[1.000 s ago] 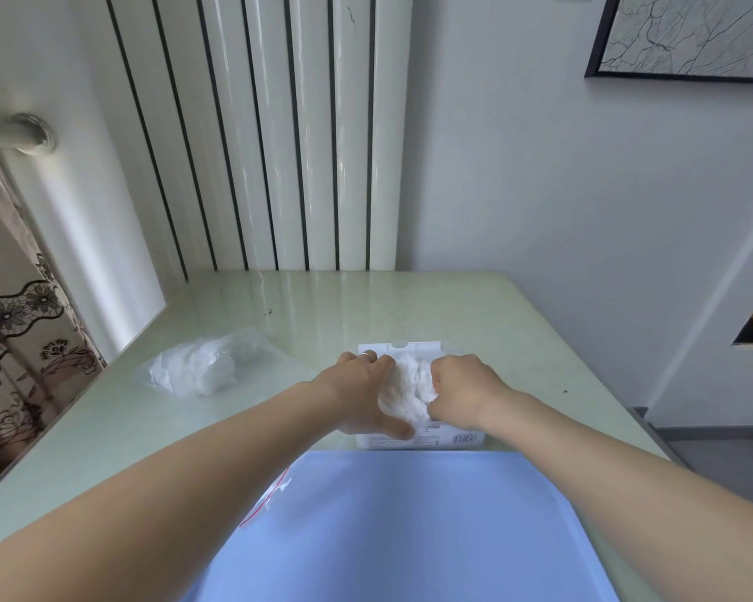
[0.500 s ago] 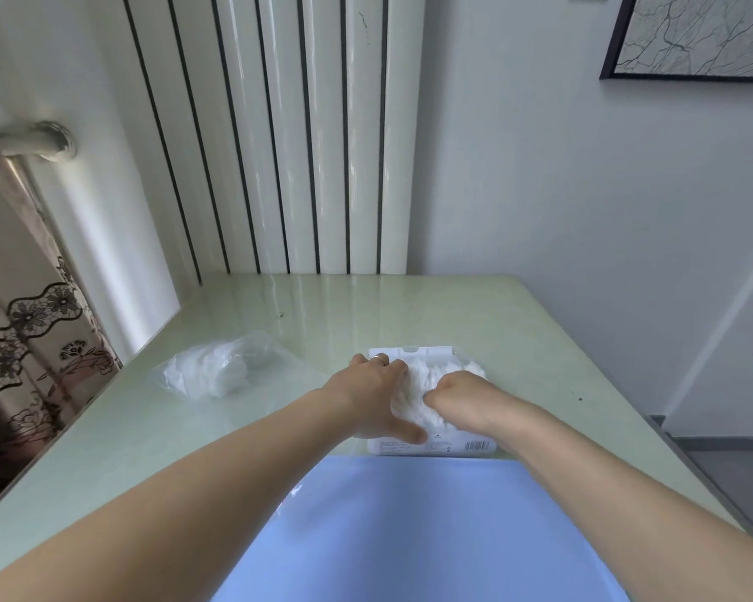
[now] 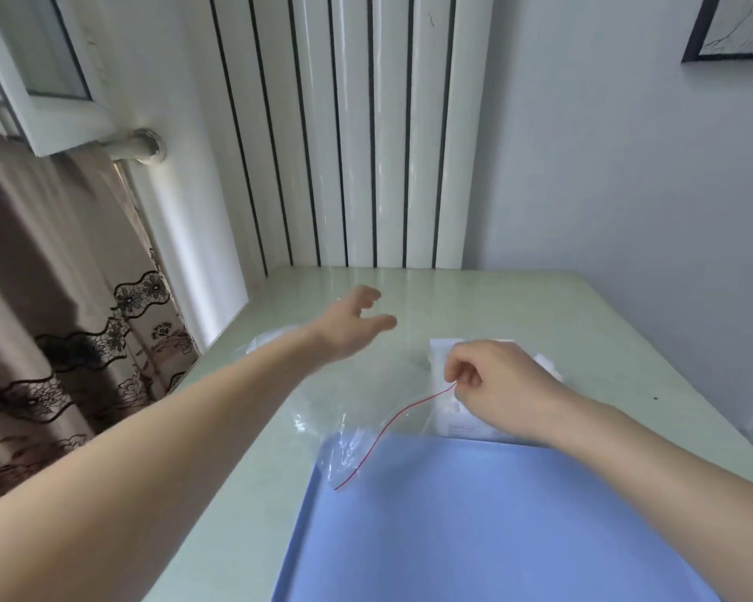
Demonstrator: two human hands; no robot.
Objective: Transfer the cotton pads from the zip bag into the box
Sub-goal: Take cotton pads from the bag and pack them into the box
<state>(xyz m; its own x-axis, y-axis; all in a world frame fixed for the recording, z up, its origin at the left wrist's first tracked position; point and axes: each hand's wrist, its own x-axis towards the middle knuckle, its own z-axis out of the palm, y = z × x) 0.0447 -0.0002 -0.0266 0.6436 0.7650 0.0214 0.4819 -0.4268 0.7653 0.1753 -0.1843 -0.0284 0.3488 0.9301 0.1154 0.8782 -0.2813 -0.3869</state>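
The right hand (image 3: 503,384) pinches the red-lined edge of a clear zip bag (image 3: 366,427); its contents are unclear. Just beyond, the white box (image 3: 446,347) is mostly hidden. The left hand (image 3: 351,325) hovers spread open, empty, above the table (image 3: 540,306).

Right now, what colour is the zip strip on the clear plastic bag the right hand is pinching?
Red: a thin red zip strip along the clear plastic bag's mouth, pinched by the right hand. Head view.

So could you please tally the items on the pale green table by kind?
Clear plastic zip bags: 2, one with a red seal line, one behind the left forearm
White box: 1
Flat blue sheet: 1
Total: 4
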